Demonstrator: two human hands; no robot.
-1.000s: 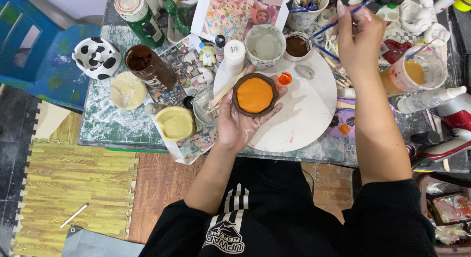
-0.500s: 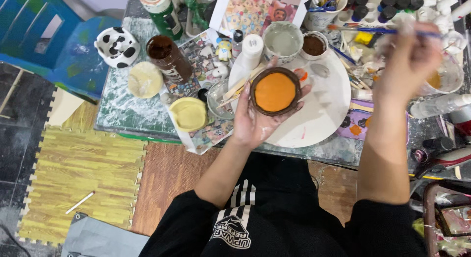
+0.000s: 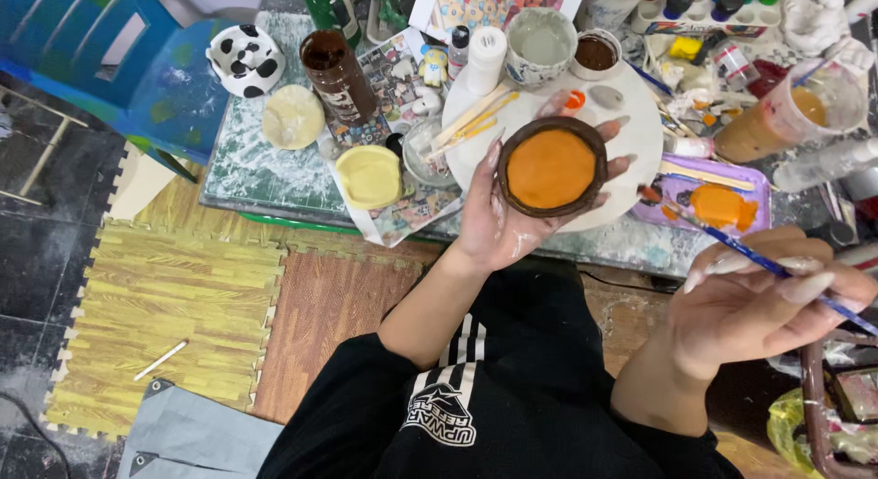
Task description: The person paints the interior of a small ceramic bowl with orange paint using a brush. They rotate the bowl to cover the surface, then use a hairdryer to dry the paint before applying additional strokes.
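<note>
My left hand [image 3: 498, 218] cups the orange-filled bowl [image 3: 551, 166] mid-frame; my right hand [image 3: 759, 301], lower right, pinches the paintbrush [image 3: 732, 246], its tip slanting up-left toward the bowl.

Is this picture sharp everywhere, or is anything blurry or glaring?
Head view: the left hand and its orange-painted bowl look sharp under even light; the right hand with the blue paintbrush is slightly soft; table edges bow from a wide lens; no strong glare.
</note>
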